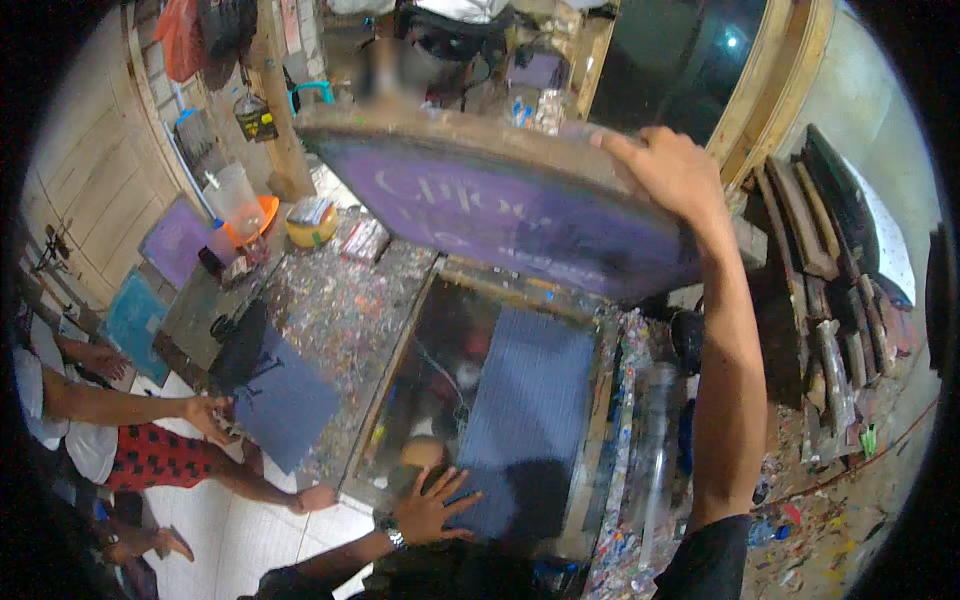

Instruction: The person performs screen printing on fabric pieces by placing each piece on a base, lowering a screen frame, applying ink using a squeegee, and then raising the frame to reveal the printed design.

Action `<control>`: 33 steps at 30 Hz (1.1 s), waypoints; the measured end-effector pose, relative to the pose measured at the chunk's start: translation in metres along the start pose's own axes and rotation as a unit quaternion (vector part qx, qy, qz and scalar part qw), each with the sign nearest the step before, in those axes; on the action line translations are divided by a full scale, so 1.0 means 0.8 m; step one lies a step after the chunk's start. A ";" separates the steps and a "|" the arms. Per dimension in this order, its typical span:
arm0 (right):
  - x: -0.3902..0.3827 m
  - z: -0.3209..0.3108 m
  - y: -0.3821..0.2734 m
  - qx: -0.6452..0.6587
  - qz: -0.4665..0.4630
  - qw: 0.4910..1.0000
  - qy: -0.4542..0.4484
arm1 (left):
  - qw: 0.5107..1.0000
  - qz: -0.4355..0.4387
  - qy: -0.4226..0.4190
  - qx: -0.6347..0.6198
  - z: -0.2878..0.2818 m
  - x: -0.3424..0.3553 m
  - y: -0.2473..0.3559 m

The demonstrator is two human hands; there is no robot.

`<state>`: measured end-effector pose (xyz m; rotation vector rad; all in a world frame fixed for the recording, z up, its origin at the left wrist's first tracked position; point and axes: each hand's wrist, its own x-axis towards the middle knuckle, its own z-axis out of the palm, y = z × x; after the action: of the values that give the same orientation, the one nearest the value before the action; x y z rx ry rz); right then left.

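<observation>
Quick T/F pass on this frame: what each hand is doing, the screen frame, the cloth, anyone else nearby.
1. The right hand grips the edge of the raised screen frame. True.
2. The left hand rests flat on the blue cloth. True.
3. The screen frame lies flat on the table. False: it is tilted up above the table.
4. The left hand holds a bucket. False: it holds nothing, fingers spread.
5. Another person sits at the left. True.

blurred clutter behind the raised screen frame (500, 210), seated person (110, 440) cut off at left
</observation>
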<state>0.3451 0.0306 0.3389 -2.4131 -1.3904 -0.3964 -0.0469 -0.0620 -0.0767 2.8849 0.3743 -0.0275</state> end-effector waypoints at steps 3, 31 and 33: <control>0.012 0.010 0.002 -0.008 -0.022 1.000 -0.001 | 1.000 -0.004 -0.006 -0.003 -0.002 0.003 -0.004; -0.108 0.022 -0.031 0.000 -0.044 0.997 0.070 | 0.978 0.038 0.205 -0.022 0.029 0.169 -0.029; -0.117 0.018 -0.034 0.002 -0.044 0.998 0.050 | 0.975 0.042 0.214 -0.051 0.021 0.167 -0.026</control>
<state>0.2771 -0.0242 0.2928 -2.3000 -1.4559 -0.5280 0.0775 -0.0127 -0.1043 2.7841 0.3154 0.6161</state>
